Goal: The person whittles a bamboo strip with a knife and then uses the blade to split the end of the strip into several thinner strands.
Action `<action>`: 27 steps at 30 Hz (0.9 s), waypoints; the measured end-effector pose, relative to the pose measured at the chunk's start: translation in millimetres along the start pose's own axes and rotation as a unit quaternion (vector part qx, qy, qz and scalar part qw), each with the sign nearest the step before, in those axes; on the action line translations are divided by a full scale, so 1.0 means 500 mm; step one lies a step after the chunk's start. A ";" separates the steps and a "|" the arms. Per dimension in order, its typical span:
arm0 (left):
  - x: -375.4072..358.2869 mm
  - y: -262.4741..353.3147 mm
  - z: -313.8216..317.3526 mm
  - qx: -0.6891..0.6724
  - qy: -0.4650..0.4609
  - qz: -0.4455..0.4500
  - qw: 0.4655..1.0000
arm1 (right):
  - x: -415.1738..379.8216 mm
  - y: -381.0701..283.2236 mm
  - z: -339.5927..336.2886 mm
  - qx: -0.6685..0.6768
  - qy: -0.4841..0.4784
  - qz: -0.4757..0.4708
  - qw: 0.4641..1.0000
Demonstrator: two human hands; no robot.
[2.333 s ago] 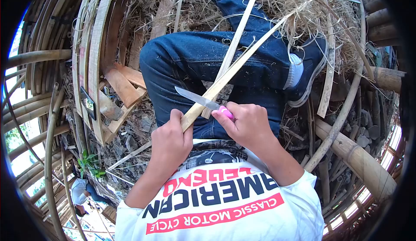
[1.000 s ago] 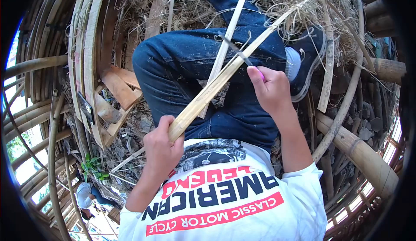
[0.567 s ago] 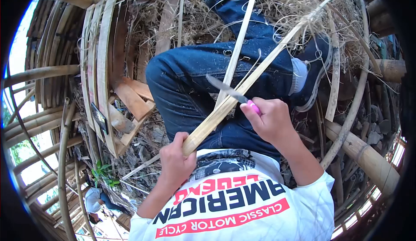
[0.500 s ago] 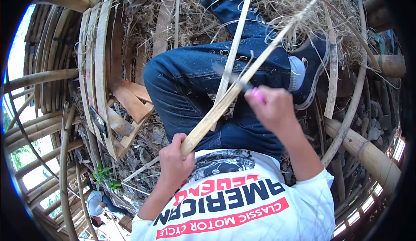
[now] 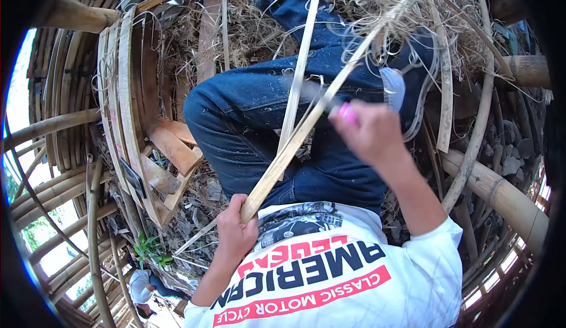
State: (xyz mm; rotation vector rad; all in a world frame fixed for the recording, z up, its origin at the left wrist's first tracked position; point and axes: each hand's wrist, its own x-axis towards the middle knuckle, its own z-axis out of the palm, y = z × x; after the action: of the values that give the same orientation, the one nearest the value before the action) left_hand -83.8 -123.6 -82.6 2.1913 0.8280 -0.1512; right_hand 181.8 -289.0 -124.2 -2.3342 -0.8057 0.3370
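Observation:
My left hand is closed round the near end of a long bamboo strip, which slants away over my lap toward the upper right. My right hand grips a knife by its pink handle. The blade is smeared by motion and crosses the strip about midway along. A thin curled shaving stands up from the strip by the blade. Another pale bamboo strip lies over my jeans beneath the held one.
Bamboo shavings are heaped around my feet. Wooden boards and cut blocks stand at left, with a phone-like dark object against them. Thick bamboo poles run along the right. A person is at lower left.
The view has shifted slightly, so the surroundings sit a little further left. The knife remains across the strip, its blade blurred, and the left hand keeps its hold on the near end.

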 end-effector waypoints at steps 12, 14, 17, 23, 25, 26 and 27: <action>-0.009 -0.028 0.023 -0.022 -0.032 0.001 0.999 | 0.034 0.031 -0.012 0.017 0.016 0.062 0.998; -0.012 -0.037 0.024 -0.019 -0.044 -0.002 0.999 | 0.022 0.017 -0.006 0.042 0.020 0.054 0.997; -0.006 -0.035 0.026 -0.027 -0.064 -0.015 0.997 | 0.023 0.016 -0.011 0.043 -0.006 0.070 0.997; 0.006 -0.051 0.029 -0.090 -0.160 -0.039 0.982 | 0.025 0.029 -0.011 0.090 0.053 0.067 0.992; 0.009 -0.053 0.028 -0.102 -0.176 -0.036 0.978 | 0.024 0.031 -0.011 0.088 0.051 0.066 0.993; 0.009 -0.069 0.035 -0.131 -0.187 -0.041 0.973 | 0.023 0.030 -0.010 0.086 0.049 0.070 0.993; 0.012 -0.073 0.038 -0.160 -0.199 -0.046 0.966 | 0.022 0.029 -0.010 0.083 0.047 0.074 0.993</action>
State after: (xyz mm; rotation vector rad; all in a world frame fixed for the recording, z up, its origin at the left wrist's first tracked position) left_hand -98.1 -116.0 -120.8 1.7411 0.6714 -0.4559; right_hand 199.1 -293.2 -130.1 -2.2395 -0.5395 0.3409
